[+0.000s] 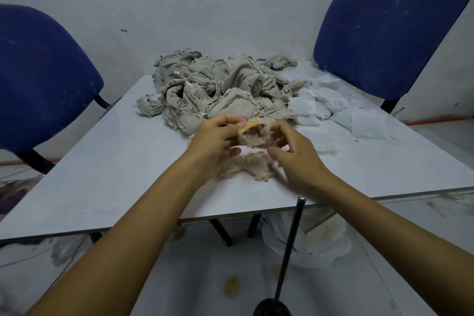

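**A:** What are the hands doing with the pink piece (252, 137)?

**B:** Both are gripping it. The left hand (218, 136) is curling its fingers round the left edge. The right hand (295, 151) is pinching the right edge. They are holding it just above the table (128, 174), near the middle, in front of the beige heap (218, 84).

**A:** It is looking like opening work to me.

**B:** I am judging the same: the two hands seem to be spreading the piece apart. To do it well, I am thinking the pull should be gentle and even from both sides. The fingertips should be working close to the edge they are opening. The cloth is looking frayed and could be tearing under a hard tug.

**A:** How is the piece looking?

**B:** Small, soft and fuzzy, pale pink, crumpling into a cup shape between the fingers. A yellow patch (252, 124) is showing at its far edge. Blur is hiding the finer detail.

**A:** And beneath it?

**B:** More pink scraps (256, 167) are lying on the table right under the hands, touching one another. White scraps (333, 110) are lying just right of the heap.

**A:** Anything worth watching?

**B:** Loose fluff, I am guessing. Working low over the table would be letting any dropped bit land among the pink scraps.
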### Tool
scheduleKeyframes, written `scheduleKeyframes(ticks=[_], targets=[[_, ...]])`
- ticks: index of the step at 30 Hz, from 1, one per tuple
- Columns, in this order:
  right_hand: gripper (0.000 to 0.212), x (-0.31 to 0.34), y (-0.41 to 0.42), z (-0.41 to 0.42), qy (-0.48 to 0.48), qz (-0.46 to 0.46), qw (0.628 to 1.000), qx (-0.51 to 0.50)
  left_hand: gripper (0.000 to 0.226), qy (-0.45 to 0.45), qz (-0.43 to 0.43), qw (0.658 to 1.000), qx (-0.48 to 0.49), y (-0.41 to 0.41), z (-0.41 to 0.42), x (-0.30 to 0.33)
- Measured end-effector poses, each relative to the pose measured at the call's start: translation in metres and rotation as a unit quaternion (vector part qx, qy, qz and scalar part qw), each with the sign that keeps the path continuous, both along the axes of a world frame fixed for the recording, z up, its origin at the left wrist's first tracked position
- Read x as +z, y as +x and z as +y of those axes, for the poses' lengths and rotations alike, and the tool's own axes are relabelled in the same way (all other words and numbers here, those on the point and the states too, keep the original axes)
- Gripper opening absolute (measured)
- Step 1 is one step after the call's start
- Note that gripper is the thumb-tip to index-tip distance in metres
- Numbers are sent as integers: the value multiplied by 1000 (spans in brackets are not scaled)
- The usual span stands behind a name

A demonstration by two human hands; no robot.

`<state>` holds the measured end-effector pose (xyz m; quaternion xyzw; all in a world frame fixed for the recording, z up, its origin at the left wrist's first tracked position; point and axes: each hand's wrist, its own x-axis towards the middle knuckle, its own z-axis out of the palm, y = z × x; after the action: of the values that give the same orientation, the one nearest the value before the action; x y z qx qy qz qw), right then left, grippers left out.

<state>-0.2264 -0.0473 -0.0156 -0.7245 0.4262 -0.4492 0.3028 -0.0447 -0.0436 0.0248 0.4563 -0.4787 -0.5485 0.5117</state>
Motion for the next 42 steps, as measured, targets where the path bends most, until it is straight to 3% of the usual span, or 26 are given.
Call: scheduleKeyframes(ticks=[2,3,5,6,8,12,15,18,23,26,29,33,38,42], targets=[[39,-2,2,-2,-27,58,998,-25,26,18,4,997,-82,6,2,1],[36,-3,3,-3,-32,97,995,-23,24,3,-42,995,-93,8,2,-2],[22,-7,6,-5,-44,158,986,0,19,-75,-210,973,-58,9,3,-10],[19,-8,7,-6,-53,166,985,11,13,-125,-299,946,-26,10,3,-15],[23,-8,6,-6,-53,140,989,21,9,-182,-396,900,-3,10,4,-20],[30,-8,2,-7,-38,75,996,1,32,-154,-443,879,-81,8,2,-28],[21,-8,3,-8,-44,69,996,-25,31,-185,-494,846,-74,2,-1,-31],[10,-10,3,-8,-32,75,996,-26,28,-186,-480,856,-57,0,-3,-34],[26,-12,3,-10,-39,147,988,-24,21,-201,-411,889,8,2,-8,-44],[40,-12,2,-12,-38,147,988,-35,27,-169,-288,942,28,5,-11,-47],[38,-12,2,-13,-36,153,987,-35,27,-138,-185,973,9,7,-10,-46],[38,-14,0,-14,-24,124,991,-42,28,-145,-157,976,-31,5,-6,-43],[49,-14,0,-15,-24,124,992,-29,38,-175,-201,963,-35,5,-3,-43],[33,-15,-1,-14,-19,101,994,-47,35,-172,-198,965,-30,6,-4,-46]])
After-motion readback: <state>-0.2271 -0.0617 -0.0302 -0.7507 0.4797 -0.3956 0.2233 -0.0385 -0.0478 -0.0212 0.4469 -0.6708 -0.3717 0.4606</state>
